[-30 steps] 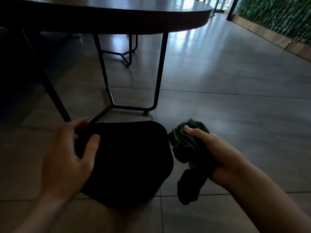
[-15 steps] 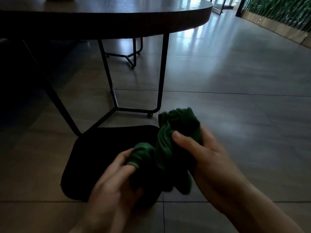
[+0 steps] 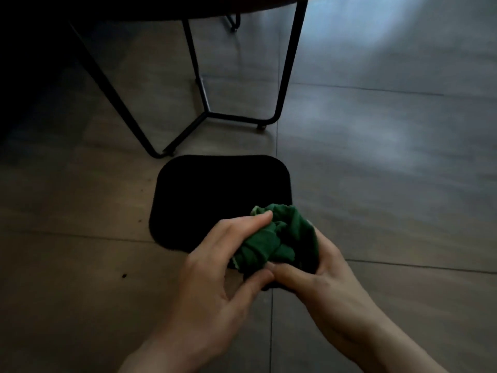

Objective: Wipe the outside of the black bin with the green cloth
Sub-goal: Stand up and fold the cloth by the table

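The black bin (image 3: 212, 192) stands on the tiled floor below me, seen from above as a dark rounded square; its sides are hidden in shadow. Over its near right corner both my hands hold the bunched green cloth (image 3: 274, 238). My left hand (image 3: 226, 267) grips the cloth's left side with thumb and fingers curled round it. My right hand (image 3: 322, 267) cups the cloth from the right and below, its thumb pressed across the bottom of the bundle.
Black metal table legs (image 3: 285, 65) with a floor bar stand just beyond the bin, under a dark tabletop edge (image 3: 161, 12) at the top. Grey-brown floor tiles (image 3: 390, 184) spread to the right and left of the bin.
My left hand left the bin and joined the right on the cloth. The view has tilted down, so the bin now lies beyond the hands.
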`<state>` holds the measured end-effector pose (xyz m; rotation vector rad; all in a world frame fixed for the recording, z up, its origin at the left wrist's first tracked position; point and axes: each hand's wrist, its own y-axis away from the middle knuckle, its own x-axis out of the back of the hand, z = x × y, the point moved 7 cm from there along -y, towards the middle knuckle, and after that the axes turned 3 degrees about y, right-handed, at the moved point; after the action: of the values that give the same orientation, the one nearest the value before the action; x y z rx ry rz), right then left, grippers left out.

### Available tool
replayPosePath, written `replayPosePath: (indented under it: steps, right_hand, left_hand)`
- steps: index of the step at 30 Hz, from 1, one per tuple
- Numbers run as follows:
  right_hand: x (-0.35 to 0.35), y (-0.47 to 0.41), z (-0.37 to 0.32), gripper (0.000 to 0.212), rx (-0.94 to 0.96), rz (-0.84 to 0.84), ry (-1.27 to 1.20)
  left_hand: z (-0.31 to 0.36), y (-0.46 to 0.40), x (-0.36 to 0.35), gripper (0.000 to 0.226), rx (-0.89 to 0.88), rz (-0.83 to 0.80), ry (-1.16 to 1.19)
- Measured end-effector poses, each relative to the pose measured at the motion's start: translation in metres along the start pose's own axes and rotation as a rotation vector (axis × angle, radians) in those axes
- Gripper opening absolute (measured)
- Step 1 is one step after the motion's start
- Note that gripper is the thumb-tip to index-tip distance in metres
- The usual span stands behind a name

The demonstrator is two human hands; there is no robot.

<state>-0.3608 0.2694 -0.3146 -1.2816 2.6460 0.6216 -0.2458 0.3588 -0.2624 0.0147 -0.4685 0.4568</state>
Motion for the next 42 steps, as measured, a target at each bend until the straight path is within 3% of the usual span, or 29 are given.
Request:
replayPosePath:
  steps: [5,8,15,18,21,26,29,42]
  right_hand:
    - [-0.005,0.050,-0.051,0.041,-0.013,0.194,0.148]
    - [-0.011,0.078,-0.129,0.039,0.058,0.250,0.300]
    - [-0.051,0.141,-0.364,0.039,0.397,0.352,0.888]
    - [-0.079,0.161,-0.456,0.045,0.440,0.362,1.225]
    - [-0.104,0.161,-0.514,0.044,0.494,0.353,1.480]
    - [-0.126,0.142,-0.571,0.031,0.562,0.368,1.669]
    - [-0.134,0.114,-0.575,0.038,0.506,0.320,1.730]
    - [-0.122,-0.056,-0.543,0.045,0.207,0.314,1.698]
  left_hand:
    - [0.058,0.014,0.013,0.071,-0.044,-0.113,-0.155]
    - [0.132,0.008,0.035,0.076,-0.121,-0.167,-0.286]
    - [0.352,-0.035,0.119,0.035,-0.297,-0.034,-0.445]
    - [0.440,-0.059,0.152,0.029,-0.307,-0.002,-0.541]
    - [0.486,-0.085,0.176,0.031,-0.258,-0.005,-0.646]
    - [0.515,-0.115,0.199,0.052,-0.179,0.009,-0.692]
    - [0.505,-0.132,0.211,0.052,-0.108,0.027,-0.656]
    - [0.370,-0.265,0.243,0.038,-0.008,-0.014,-0.540]
